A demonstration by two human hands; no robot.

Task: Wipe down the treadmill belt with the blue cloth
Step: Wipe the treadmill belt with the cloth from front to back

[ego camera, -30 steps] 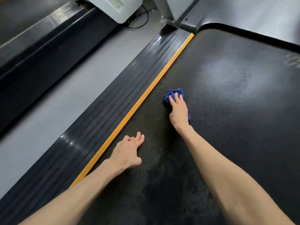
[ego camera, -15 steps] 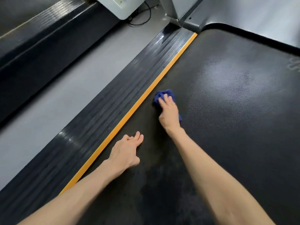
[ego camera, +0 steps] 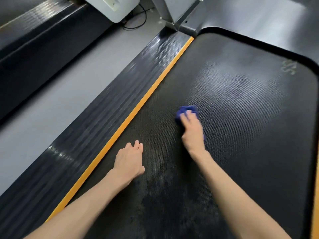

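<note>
The black textured treadmill belt (ego camera: 250, 118) fills the right of the view. A bunched blue cloth (ego camera: 183, 110) lies on it near the middle. My right hand (ego camera: 192, 130) presses down on the cloth with fingers laid over it, hiding most of it; the hand is motion-blurred. My left hand (ego camera: 129, 159) rests flat on the belt, fingers straight, close to the orange strip (ego camera: 138, 107) along the belt's left edge. Dark mottled patches mark the belt between my forearms.
A ribbed black side rail (ego camera: 96, 118) runs left of the orange strip, then grey floor (ego camera: 51, 104). Another treadmill's dark deck (ego camera: 34, 31) lies far left. A white housing (ego camera: 114, 7), a black cable (ego camera: 138, 23) and the grey upright base (ego camera: 172, 12) stand at the top.
My right hand has slid the blue cloth left toward the orange strip, then back right toward the belt's middle. My left hand has stayed planted on the belt.
</note>
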